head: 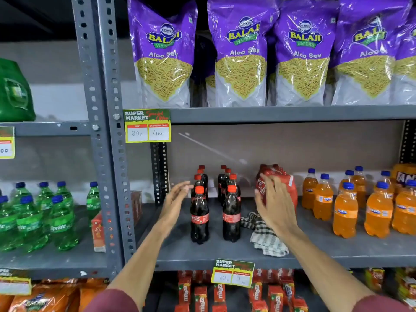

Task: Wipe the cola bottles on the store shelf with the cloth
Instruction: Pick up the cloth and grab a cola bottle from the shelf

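Note:
Two rows of cola bottles with red caps stand on the grey middle shelf; the front left bottle and front right bottle are nearest me. A black-and-white checked cloth lies crumpled on the shelf just right of them. My left hand hovers open, fingers spread, beside the left row without touching it. My right hand is open above the cloth, in front of a red shrink-wrapped cola pack. Neither hand holds anything.
Orange soda bottles fill the shelf's right side. Green soda bottles stand in the left bay beyond the grey upright post. Purple snack bags sit on the shelf above. Juice cartons are stacked below.

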